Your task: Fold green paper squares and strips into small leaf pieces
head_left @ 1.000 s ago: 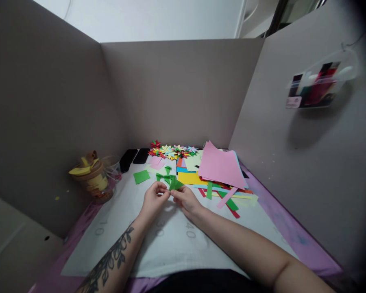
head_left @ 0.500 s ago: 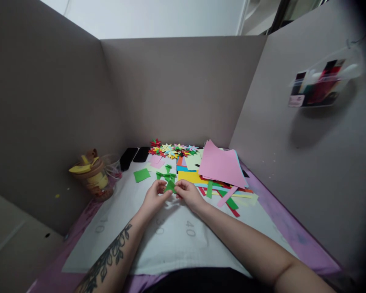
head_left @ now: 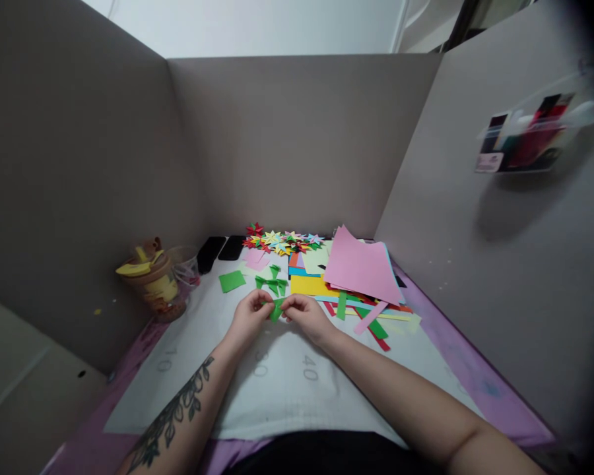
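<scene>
A small piece of green paper (head_left: 277, 310) is pinched between my two hands, just above the white sheet. My left hand (head_left: 251, 313) is closed on its left edge, thumb against fingers. On the opposite edge, my right hand (head_left: 304, 311) has the same kind of pinch. The fingers cover part of the paper, so its exact folds cannot be made out. Right behind my hands lie several folded green paper pieces (head_left: 272, 284). A flat green paper square (head_left: 232, 282) rests farther left.
Colourful paper stars (head_left: 282, 242) are heaped at the back. Pink sheets (head_left: 361, 267) lie on other coloured paper to the right, with paper strips (head_left: 371, 320) before them. Two black phones (head_left: 231, 248), a clear cup (head_left: 184, 264) and a brown pot (head_left: 151, 284) stand left. Grey panels (head_left: 297, 145) enclose the table.
The green paper in my fingers has turned from a pointed peak to a narrower shape tapering downward. My hands stay close together; the view has shifted slightly.
</scene>
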### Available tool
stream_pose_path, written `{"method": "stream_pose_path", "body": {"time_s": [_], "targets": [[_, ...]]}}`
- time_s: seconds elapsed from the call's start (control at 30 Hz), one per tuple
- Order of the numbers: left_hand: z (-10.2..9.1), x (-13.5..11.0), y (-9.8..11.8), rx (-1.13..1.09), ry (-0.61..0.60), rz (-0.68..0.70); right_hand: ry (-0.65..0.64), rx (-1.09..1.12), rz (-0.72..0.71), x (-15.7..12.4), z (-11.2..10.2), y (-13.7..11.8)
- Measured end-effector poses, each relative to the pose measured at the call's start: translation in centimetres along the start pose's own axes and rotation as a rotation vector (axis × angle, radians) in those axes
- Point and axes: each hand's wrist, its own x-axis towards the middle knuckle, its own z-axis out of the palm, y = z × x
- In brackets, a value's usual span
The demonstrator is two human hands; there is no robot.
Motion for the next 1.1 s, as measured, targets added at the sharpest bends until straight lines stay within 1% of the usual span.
{"method": "stream_pose_path", "body": {"time_s": [0.1, 0.2, 0.37, 0.47, 0.53, 0.6, 0.77, 0.97, 1.1], "targets": [[-0.2, 0.0, -0.1, -0.014, 0.003, -0.003, 0.01, -0.001, 0.022, 0.0, 0.0, -0.1], [-0.5, -0.1, 0.3, -0.026, -0.036, -0.031, 0.033, -0.037, -0.019, 0.1, -0.2, 0.0], [-0.7, -0.2, 1.0, 0.04, -0.131, -0.079, 0.085, -0.144, -0.09, 0.3, -0.9, 0.2], [-0.8, -0.2, 1.1, 0.053, -0.162, -0.074, 0.105, -0.186, -0.125, 0.3, -1.0, 0.2], [-0.8, -0.2, 1.0, 0.079, -0.177, -0.038, 0.121, -0.198, -0.133, 0.3, -1.0, 0.1], [-0.8, -0.3, 0.9, 0.14, -0.163, 0.018, 0.136, -0.217, -0.138, 0.2, -0.9, 0.0], [-0.9, -0.3, 0.5, 0.309, -0.061, 0.187, 0.154, -0.282, -0.181, 0.2, -0.8, 0.0], [-0.8, -0.4, 0.1, 0.356, -0.015, 0.397, 0.165, -0.326, -0.232, 0.0, -0.6, 0.0], [-0.9, -0.5, 0.4, 0.368, 0.007, 0.467, 0.146, -0.328, -0.271, -0.2, -0.5, -0.5]]}}
